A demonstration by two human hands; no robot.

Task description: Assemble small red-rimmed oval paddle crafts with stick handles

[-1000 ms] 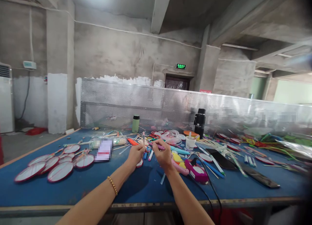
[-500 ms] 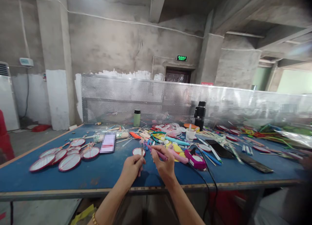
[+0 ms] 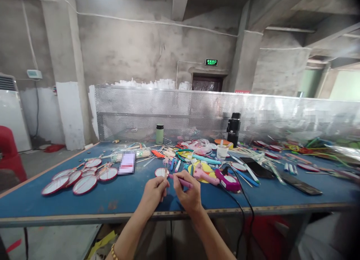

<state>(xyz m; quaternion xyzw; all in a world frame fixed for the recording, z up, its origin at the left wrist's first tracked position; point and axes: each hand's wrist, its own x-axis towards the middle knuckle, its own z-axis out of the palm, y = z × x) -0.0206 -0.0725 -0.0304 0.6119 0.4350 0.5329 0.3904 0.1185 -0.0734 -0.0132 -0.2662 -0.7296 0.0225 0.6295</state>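
Note:
Pinched upright in my left hand (image 3: 154, 191) is a thin, pale flat stick (image 3: 166, 167). My right hand (image 3: 189, 192) grips a purple pen-like tool (image 3: 184, 182), its tip pointing left close to the stick; I cannot tell whether they touch. Just behind the stick a round white disc with a red rim (image 3: 159, 172) lies on the table. A pink glue gun (image 3: 203, 173) and a purple device (image 3: 227, 180) rest to the right of my right hand.
Several red-rimmed discs (image 3: 85, 185) overlap at the left of the blue table (image 3: 126, 200). A green bottle (image 3: 159, 134) and a black flask (image 3: 233, 128) stand at the back. Sticks, markers, a white cup (image 3: 222, 152) and a dark phone (image 3: 301, 183) clutter the right. Black cables cross the front edge.
My head view has shifted slightly, so the scene sits a little further right. The fingers of my right hand have closed in more around the purple tool, and its tip is nearer the stick.

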